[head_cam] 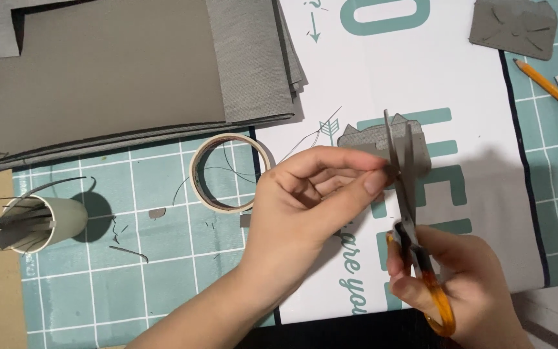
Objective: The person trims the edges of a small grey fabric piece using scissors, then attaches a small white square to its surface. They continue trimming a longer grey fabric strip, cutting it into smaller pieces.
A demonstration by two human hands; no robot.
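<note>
Over the white printed sheet (421, 71) that lies across the teal cutting mat (163, 271), my left hand (305, 213) pinches a small grey piece of card (363, 139) between thumb and fingertips, holding it up just off the surface. My right hand (460, 284) is closed through the orange handles of the scissors (408, 194), whose blades stand parted around the piece's right edge. As I judge it, the risk is that the piece is small and my fingertips sit right beside the blades: a slip or a twist of the card could nick a finger or send the cut off line, and a loose pinch could let the piece fold. The card looks matte, stiff and finely grained, with little pointed tabs along its top. Behind lies a stack of the same grey sheets (130, 64), flat and broad. A roll of pale tape (229, 172) rests near my left wrist, a paper tube of grey offcuts (40, 223) stands further left, and a yellow pencil (550, 90) lies far right.
</note>
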